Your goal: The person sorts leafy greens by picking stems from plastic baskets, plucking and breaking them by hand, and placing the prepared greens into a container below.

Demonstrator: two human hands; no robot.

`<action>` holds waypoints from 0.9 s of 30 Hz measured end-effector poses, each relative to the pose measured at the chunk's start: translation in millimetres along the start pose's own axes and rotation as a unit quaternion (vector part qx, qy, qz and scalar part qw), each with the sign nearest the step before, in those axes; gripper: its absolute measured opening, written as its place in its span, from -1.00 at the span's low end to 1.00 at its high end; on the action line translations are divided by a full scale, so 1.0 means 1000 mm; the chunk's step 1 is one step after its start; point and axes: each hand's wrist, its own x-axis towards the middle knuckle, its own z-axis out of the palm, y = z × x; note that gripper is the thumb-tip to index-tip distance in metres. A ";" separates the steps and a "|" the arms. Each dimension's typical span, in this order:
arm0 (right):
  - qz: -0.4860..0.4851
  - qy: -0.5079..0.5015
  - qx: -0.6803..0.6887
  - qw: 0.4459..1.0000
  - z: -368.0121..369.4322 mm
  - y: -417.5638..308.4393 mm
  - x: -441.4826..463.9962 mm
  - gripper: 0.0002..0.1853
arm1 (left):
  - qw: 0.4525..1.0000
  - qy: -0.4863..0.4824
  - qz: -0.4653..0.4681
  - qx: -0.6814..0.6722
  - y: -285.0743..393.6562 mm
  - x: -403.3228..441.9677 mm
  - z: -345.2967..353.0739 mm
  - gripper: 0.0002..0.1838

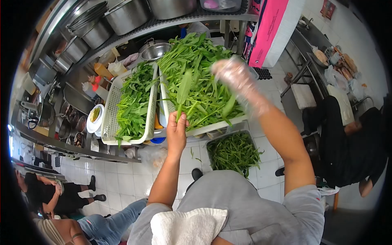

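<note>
My bare left hand (177, 130) is closed around the lower end of a water spinach stem, whose long leaf (185, 87) points up and away from me. My right hand (233, 75), in a clear plastic glove, is smeared by motion over the right side of a big heap of water spinach (196, 53); its fingers cannot be made out. That heap spills over a white crate (216, 125). To its left stands a second white perforated basket (109, 124) with leafy greens (136, 98). Below, on the floor, a dark bin (210, 151) is full of cut greens (234, 151).
Steel pots (127, 16) line a shelf above the counter. A metal bowl (156, 51) sits behind the baskets, sauce bottles (102, 71) and a white plate (95, 118) to the left. People stand at the lower left and right. A pink-and-white box (271, 32) rises at the back right.
</note>
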 end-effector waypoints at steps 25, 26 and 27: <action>0.137 0.069 0.034 0.988 -0.048 -0.047 -0.022 -0.74 | 0.868 -0.062 0.311 0.382 -0.011 0.054 0.044 -0.85; 0.135 0.069 0.034 0.988 -0.049 -0.050 -0.022 -0.74 | 0.868 -0.062 0.313 0.382 -0.022 0.073 0.040 -0.85; 0.135 0.080 0.034 0.987 -0.050 -0.053 -0.022 -0.74 | 0.832 -0.071 0.324 0.445 -0.039 0.090 0.036 -0.86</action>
